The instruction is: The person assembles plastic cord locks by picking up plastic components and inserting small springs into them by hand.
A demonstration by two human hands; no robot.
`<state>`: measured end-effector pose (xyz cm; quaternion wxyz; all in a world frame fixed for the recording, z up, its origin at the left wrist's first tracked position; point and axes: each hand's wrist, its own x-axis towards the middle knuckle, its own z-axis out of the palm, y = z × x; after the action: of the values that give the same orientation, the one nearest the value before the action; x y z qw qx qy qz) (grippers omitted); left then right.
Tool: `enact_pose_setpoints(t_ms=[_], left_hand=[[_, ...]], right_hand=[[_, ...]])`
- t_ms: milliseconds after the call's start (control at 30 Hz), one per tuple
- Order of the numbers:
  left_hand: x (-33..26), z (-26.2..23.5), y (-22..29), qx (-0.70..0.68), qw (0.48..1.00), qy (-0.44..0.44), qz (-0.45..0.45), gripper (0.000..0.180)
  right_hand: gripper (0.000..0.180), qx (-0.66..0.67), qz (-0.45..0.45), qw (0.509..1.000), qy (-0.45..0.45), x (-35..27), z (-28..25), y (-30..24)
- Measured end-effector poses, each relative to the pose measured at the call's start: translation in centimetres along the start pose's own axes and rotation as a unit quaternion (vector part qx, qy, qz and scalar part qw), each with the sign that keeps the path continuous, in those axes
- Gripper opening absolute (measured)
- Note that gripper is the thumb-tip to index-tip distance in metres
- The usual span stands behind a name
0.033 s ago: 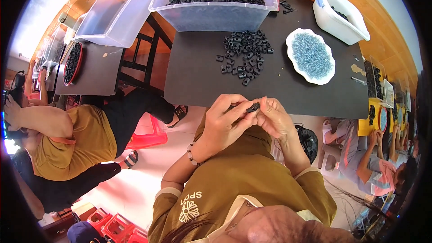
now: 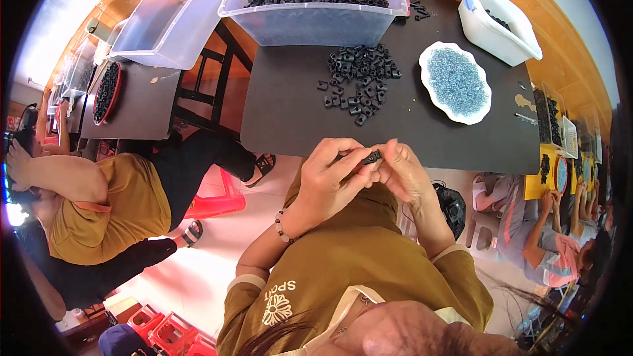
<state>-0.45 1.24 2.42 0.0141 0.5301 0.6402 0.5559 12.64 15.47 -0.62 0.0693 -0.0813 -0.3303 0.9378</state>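
Note:
Just off the near edge of the dark table (image 2: 290, 112), my left hand (image 2: 330, 175) pinches a small black plastic part (image 2: 373, 157) between thumb and fingers. Close against its right end is my right hand (image 2: 407, 175), fingers curled in and thumb raised beside the part. Fingers cover much of the part, and anything tiny in the right fingertips is hidden. Beyond my hands lies a loose pile of small black plastic parts (image 2: 361, 76). To its right, a white scalloped plate (image 2: 469, 119) holds many tiny clear-bluish pieces (image 2: 456, 82).
A big clear bin (image 2: 310, 26) full of black parts stands at the table's back. A white tub (image 2: 491, 41) sits at the back right. On the left are another clear bin (image 2: 168, 20) and a seated person (image 2: 122, 204). More people (image 2: 527, 231) sit at the right.
My right thumb has lifted slightly away from the black part, so more of its end shows. My left hand keeps its place.

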Motion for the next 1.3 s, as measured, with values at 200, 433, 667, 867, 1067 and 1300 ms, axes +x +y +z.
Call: enact_pose_setpoints(t_ms=[200, 433, 667, 867, 1067, 1300], left_hand=[[0.7, -0.2, -0.2, 0.054, 0.998, 0.005, 0.043, 0.036], [0.7, 1.2, -1.0, 0.012, 1.0, 0.0, 0.021, 0.035], [0.4, 1.1, -3.4, -0.048, 0.994, 0.046, -0.088, 0.019], [0.9, 0.9, -4.1, -0.059, 0.98, 0.037, -0.186, 0.024], [0.7, 0.8, -3.9, -0.046, 0.981, 0.009, -0.189, 0.023], [1.7, 1.5, -4.0, 0.062, 0.993, -0.084, -0.059, 0.021]], right_hand=[[0.048, -0.314, -0.078, 0.938, 0.12, -1.1, 0.9, -2.0], [0.014, -0.376, -0.123, 0.904, 0.163, -0.6, 1.6, -2.5], [0.016, -0.572, -0.207, 0.757, 0.24, 1.3, 0.3, -11.4], [0.034, -0.73, -0.392, 0.335, 0.448, 3.3, -6.7, -32.9], [0.026, -0.74, -0.342, 0.482, 0.321, 6.3, -4.5, -24.9], [0.018, -0.784, -0.174, 0.546, 0.239, 6.8, -1.1, -11.2]])
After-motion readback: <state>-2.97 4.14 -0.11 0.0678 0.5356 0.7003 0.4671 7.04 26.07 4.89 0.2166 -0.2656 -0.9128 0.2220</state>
